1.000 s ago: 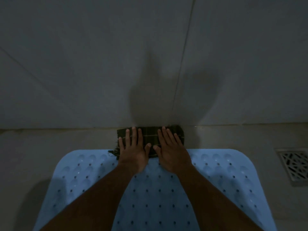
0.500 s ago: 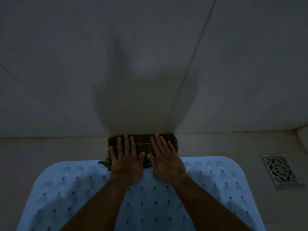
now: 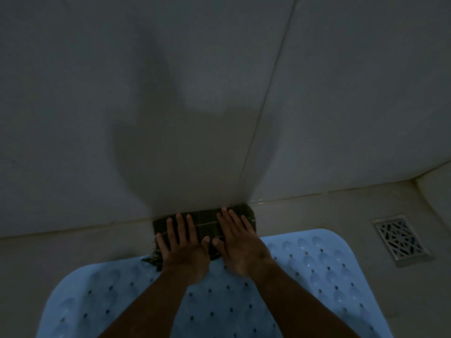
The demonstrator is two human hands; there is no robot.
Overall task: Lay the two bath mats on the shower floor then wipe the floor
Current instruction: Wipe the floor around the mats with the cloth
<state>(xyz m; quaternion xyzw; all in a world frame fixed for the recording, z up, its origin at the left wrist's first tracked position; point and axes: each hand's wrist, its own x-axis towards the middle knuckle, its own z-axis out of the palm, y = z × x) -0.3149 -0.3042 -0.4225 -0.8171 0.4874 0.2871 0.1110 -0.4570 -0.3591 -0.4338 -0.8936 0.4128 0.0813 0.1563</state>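
Both hands lie flat, side by side, on a dark green checked cloth (image 3: 207, 222) folded into a thick pad. The left hand (image 3: 181, 243) and the right hand (image 3: 241, 242) have straight, slightly spread fingers and thumbs almost touching. The palms press down rather than grip, which puts weight over the whole pad and suits a push-wipe.

The cloth sits on the narrow strip of beige shower floor (image 3: 73, 250) between the far edge of a pale blue rubber bath mat (image 3: 317, 272), dotted with holes and dimples, and the foot of the grey tiled wall (image 3: 195, 93). Its far edge touches the wall joint and its near fringe overlaps the mat's edge.

The mat lies flat in the near part of the scene, under the forearms. Only one mat shows; whether a second is down cannot be told. A square metal drain grate (image 3: 400, 240) is set in the floor to the right, well apart from the cloth. The wiping seems under way along the wall strip.
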